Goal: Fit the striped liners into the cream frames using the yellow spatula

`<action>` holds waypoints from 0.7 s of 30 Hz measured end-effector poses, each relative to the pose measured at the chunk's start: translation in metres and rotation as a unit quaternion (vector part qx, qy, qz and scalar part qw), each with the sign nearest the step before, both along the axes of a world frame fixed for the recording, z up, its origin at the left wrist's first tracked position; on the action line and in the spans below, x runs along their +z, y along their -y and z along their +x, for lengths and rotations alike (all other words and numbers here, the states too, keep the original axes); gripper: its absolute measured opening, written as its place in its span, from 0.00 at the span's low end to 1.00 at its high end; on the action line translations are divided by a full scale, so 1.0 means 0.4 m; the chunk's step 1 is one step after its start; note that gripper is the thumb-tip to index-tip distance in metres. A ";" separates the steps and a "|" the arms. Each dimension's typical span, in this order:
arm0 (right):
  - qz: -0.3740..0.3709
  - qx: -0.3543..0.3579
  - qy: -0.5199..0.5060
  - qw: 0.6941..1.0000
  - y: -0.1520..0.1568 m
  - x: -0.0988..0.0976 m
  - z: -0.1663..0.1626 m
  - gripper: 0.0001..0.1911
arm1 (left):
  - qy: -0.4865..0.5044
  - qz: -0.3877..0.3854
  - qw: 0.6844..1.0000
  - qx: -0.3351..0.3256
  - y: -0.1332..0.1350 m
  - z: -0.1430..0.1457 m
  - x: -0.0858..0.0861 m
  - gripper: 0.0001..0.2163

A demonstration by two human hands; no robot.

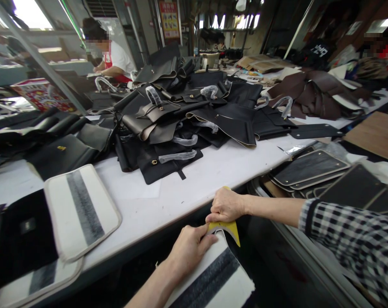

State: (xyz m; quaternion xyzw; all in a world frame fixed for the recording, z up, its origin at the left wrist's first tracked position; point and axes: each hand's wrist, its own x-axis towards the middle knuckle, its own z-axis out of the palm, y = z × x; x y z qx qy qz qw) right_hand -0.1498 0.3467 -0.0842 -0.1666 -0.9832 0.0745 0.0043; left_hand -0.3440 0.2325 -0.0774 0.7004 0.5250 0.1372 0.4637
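Note:
Just off the table's front edge, my right hand [226, 205] is closed around a yellow flat tool [224, 226] with a curved cut-out and pointed tip. That tool sits against the corner of a white panel [242, 285] crossed by a dark stripe. My left hand [190, 249] grips the same panel near this corner, thumb on top, fingers partly hidden underneath. The panel's lower part runs out of the frame. At the left of the table lies a similar white panel [57, 214] with a dark stripe, over black material and another striped panel [68, 273].
A pile of black bag pieces [168, 164] with plastic-wrapped handles covers the white table [142, 218]. Brown pieces [319, 92] lie farther right. Dark panels [311, 167] are stacked beside my right arm. A person [117, 60] in a red apron works across the table.

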 end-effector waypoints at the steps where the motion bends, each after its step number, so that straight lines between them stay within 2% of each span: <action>1: 0.001 -0.001 0.003 1.000 0.001 -0.001 0.000 0.35 | -0.003 0.005 1.000 -0.001 0.001 0.000 -0.001 0.15; 8: 0.001 -0.018 0.018 1.000 0.020 -0.003 0.005 0.35 | -0.034 0.019 0.999 -0.016 0.000 0.004 0.007 0.16; 16: -0.009 -0.081 0.041 0.996 0.061 0.015 0.011 0.35 | -0.065 0.051 0.996 -0.037 0.003 0.012 -0.003 0.15; 21: -0.019 -0.122 0.056 0.991 0.080 0.008 0.014 0.36 | -0.088 0.061 0.993 -0.052 0.003 0.014 -0.008 0.16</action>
